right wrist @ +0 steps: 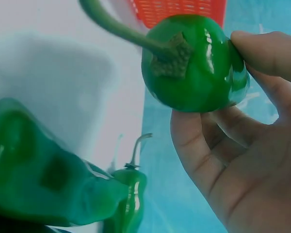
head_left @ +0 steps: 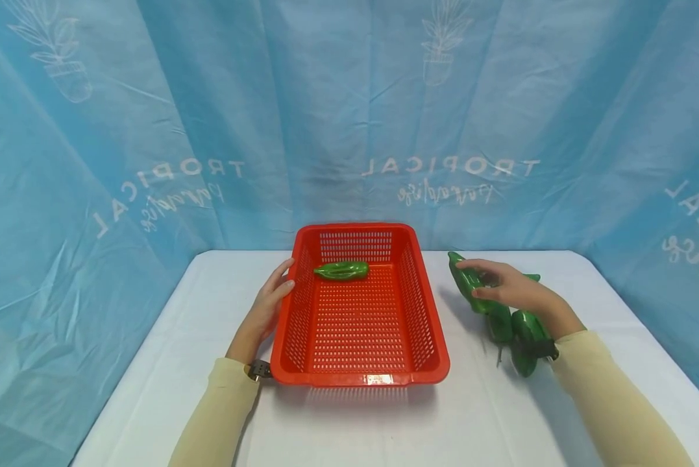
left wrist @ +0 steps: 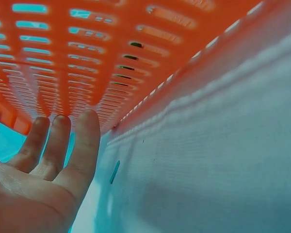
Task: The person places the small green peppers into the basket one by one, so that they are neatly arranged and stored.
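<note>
My left hand (head_left: 265, 311) rests against the left side of a red perforated plastic basket (head_left: 361, 379), its fingertips at the rim and outer wall. In the left wrist view those fingers (left wrist: 82, 145) extend along the slotted wall. One green pepper (head_left: 342, 271) lies inside the basket near its far end. Right of the basket, my right hand (head_left: 518, 288) pinches another green pepper (right wrist: 194, 63) between thumb and fingers, its curved stem pointing away from the palm in the right wrist view. Several more peppers (head_left: 527, 324) lie under and behind this hand, partly hidden by it.
A white cloth covers the table (head_left: 337, 434). Blue printed curtains (head_left: 337, 117) hang behind it and along both sides. In the right wrist view, a large pepper (right wrist: 43, 165) and a thinner stemmed one (right wrist: 133, 194) lie below the held pepper.
</note>
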A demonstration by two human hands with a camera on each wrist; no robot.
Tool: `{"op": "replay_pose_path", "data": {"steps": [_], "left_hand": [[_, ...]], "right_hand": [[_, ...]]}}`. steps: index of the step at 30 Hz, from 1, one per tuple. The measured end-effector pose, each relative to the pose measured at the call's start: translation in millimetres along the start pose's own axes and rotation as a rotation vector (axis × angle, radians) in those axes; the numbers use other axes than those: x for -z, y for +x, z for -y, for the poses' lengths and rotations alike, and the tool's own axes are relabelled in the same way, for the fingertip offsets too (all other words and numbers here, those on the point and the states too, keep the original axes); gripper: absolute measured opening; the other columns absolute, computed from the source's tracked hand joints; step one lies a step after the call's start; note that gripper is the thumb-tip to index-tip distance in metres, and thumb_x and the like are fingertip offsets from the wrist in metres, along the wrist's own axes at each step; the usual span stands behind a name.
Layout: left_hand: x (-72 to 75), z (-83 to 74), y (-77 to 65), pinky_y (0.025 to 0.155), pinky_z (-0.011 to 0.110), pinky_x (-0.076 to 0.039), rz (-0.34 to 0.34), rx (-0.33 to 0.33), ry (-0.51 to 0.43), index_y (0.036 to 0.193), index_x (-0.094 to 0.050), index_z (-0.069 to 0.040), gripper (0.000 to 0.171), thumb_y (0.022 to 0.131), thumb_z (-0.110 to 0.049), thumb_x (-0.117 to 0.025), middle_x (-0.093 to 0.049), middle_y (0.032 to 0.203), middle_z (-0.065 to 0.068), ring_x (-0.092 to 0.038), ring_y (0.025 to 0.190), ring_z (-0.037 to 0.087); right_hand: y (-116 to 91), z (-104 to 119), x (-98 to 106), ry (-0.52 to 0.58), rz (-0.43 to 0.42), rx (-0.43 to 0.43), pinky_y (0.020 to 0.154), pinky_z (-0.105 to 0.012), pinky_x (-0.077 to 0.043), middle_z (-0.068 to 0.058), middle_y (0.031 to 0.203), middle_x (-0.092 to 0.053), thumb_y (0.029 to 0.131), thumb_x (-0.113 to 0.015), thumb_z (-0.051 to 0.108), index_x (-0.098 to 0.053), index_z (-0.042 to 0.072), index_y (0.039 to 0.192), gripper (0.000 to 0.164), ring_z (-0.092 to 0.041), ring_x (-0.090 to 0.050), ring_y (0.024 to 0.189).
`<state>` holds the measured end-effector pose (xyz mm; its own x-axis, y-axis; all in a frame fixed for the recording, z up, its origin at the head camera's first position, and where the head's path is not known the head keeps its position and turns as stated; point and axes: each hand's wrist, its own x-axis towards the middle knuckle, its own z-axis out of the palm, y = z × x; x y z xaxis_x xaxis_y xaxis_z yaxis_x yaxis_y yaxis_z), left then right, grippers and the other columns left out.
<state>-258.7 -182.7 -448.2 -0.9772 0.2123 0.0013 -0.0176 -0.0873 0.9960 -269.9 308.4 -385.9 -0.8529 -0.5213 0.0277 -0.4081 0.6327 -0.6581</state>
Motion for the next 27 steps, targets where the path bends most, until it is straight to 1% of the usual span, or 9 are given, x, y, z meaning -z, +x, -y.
{"op": "replay_pose_path", "data": {"steps": [2, 5, 8, 9, 11, 15, 18, 24, 27], "left_hand": [[0.6, -1.1, -0.7, 0.089, 0.031, -0.06, -0.004, -0.001, -0.003, 0.156, -0.025, -0.031, 0.058, 0.103, -0.029, -0.047, -0.035, 0.158, 0.011, -0.057, 0.125, 0.026], [1.6, -1.5, -1.0, 0.089, 0.03, -0.06, -0.009, -0.01, -0.01, 0.156, -0.025, -0.031, 0.058, 0.103, -0.028, -0.047, -0.034, 0.158, 0.011, -0.058, 0.124, 0.024], [2.4, -0.2, -0.5, 0.089, 0.03, -0.06, -0.006, -0.01, -0.02, 0.157, -0.024, -0.03, 0.058, 0.103, -0.027, -0.046, -0.034, 0.158, 0.012, -0.059, 0.123, 0.022], [2.6, 0.3, -0.3, 0.089, 0.03, -0.06, -0.002, -0.01, -0.025, 0.157, -0.024, -0.03, 0.058, 0.104, -0.027, -0.046, -0.033, 0.158, 0.012, -0.059, 0.122, 0.022], [2.9, 1.3, 0.2, 0.089, 0.03, -0.06, 0.006, -0.005, -0.034, 0.157, -0.023, -0.03, 0.058, 0.104, -0.027, -0.045, -0.033, 0.159, 0.012, -0.06, 0.121, 0.021], [2.5, 1.1, 0.2, 0.088, 0.029, -0.06, 0.012, -0.007, -0.05, 0.157, -0.024, -0.03, 0.058, 0.104, -0.027, -0.046, -0.033, 0.159, 0.012, -0.061, 0.119, 0.019], [2.1, 0.3, 0.2, 0.087, 0.029, -0.06, 0.013, -0.011, -0.05, 0.156, -0.025, -0.03, 0.057, 0.103, -0.027, -0.047, -0.034, 0.159, 0.012, -0.061, 0.118, 0.019], [1.0, 1.0, -0.6, 0.088, 0.028, -0.06, 0.002, -0.006, -0.042, 0.156, -0.026, -0.03, 0.057, 0.103, -0.027, -0.047, -0.035, 0.158, 0.012, -0.06, 0.12, 0.02], [0.1, 1.5, -0.8, 0.089, 0.028, -0.06, -0.002, -0.012, -0.024, 0.156, -0.026, -0.03, 0.058, 0.103, -0.027, -0.047, -0.034, 0.159, 0.011, -0.057, 0.123, 0.024]], "right_hand": [[0, 4, 3, -0.011, -0.003, 0.008, 0.104, -0.06, -0.046, -0.018, 0.154, -0.042, 0.095, -0.065, 0.016, -0.047, 0.013, 0.147, 0.055, -0.044, -0.049, 0.132], [-1, 11, 7, -0.022, 0.002, 0.004, 0.095, -0.046, -0.054, -0.016, 0.152, -0.045, 0.095, -0.066, 0.018, -0.047, 0.014, 0.146, 0.055, -0.036, -0.056, 0.121], [-1, 18, 13, -0.015, 0.021, -0.02, 0.088, -0.037, -0.055, -0.015, 0.152, -0.045, 0.094, -0.067, 0.019, -0.047, 0.015, 0.146, 0.056, -0.03, -0.057, 0.115], [-1, 20, 14, -0.014, 0.03, -0.032, 0.089, -0.038, -0.056, -0.015, 0.152, -0.044, 0.094, -0.066, 0.02, -0.047, 0.016, 0.147, 0.056, -0.032, -0.057, 0.117], [-1, 25, 18, -0.008, 0.046, -0.048, 0.092, -0.045, -0.056, -0.016, 0.154, -0.043, 0.095, -0.066, 0.02, -0.046, 0.017, 0.147, 0.056, -0.037, -0.055, 0.122], [0, 33, 24, -0.014, 0.061, -0.047, 0.099, -0.059, -0.051, -0.017, 0.154, -0.042, 0.095, -0.065, 0.019, -0.046, 0.02, 0.147, 0.055, -0.044, -0.048, 0.132], [2, 39, 26, -0.03, 0.069, -0.032, 0.099, -0.061, -0.05, -0.015, 0.153, -0.043, 0.095, -0.065, 0.018, -0.047, 0.022, 0.146, 0.054, -0.043, -0.049, 0.132], [8, 48, 26, -0.039, 0.102, -0.01, 0.098, -0.056, -0.053, -0.012, 0.153, -0.045, 0.095, -0.065, 0.016, -0.047, 0.026, 0.146, 0.055, -0.04, -0.05, 0.131], [12, 53, 25, -0.037, 0.113, -0.002, 0.098, -0.054, -0.053, -0.011, 0.152, -0.046, 0.094, -0.065, 0.013, -0.048, 0.026, 0.145, 0.056, -0.039, -0.05, 0.132]]}}
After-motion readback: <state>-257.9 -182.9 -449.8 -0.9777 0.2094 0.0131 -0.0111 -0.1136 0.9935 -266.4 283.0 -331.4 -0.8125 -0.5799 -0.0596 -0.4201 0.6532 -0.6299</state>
